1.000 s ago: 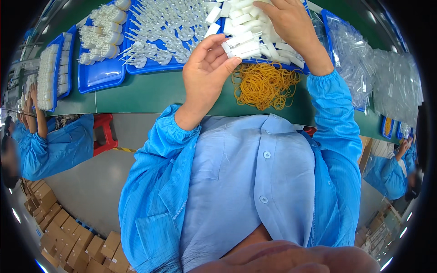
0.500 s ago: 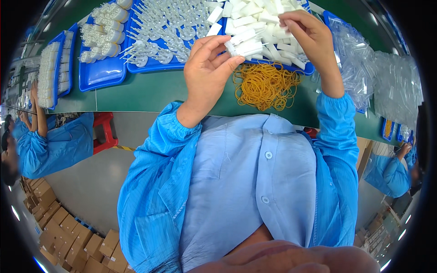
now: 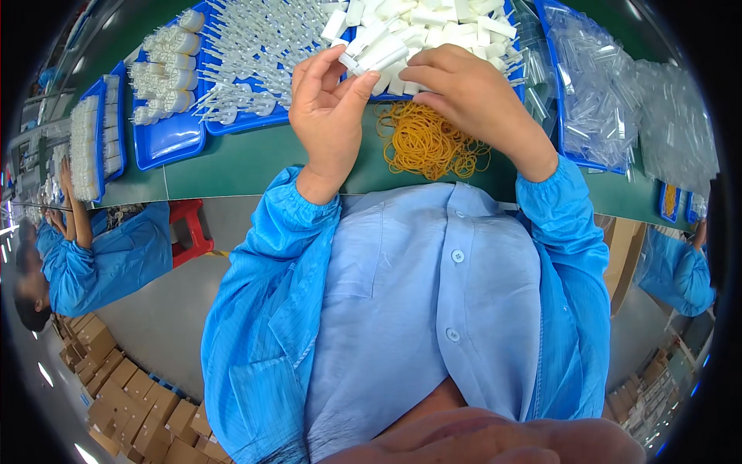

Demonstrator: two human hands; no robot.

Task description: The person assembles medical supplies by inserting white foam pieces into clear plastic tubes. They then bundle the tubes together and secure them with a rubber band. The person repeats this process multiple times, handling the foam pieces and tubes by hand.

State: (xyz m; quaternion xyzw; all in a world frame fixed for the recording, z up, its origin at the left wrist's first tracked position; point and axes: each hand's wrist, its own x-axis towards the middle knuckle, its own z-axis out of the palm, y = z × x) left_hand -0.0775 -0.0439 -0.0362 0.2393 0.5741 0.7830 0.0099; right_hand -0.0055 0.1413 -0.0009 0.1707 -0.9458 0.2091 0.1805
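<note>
My left hand is closed, its thumb and fingers pinching the near end of a clear plastic part with white blocks on it. This part is tilted, its far end pointing right over the tray of white blocks. My right hand is beside that far end, fingers bent, with a gap between thumb and forefinger. Nothing shows between them. Whether its fingertips touch the part is hard to tell. Beneath the hands, a heap of yellow rubber bands lies on the green table.
Left of the blocks, a blue tray holds clear pronged parts. Farther left are round white parts in another blue tray. At right, a tray holds clear plastic sleeves next to plastic bags. Co-workers sit at both sides.
My right hand has come down and left from the white blocks to the part in my left hand. The left hand has shifted slightly left and up with the part.
</note>
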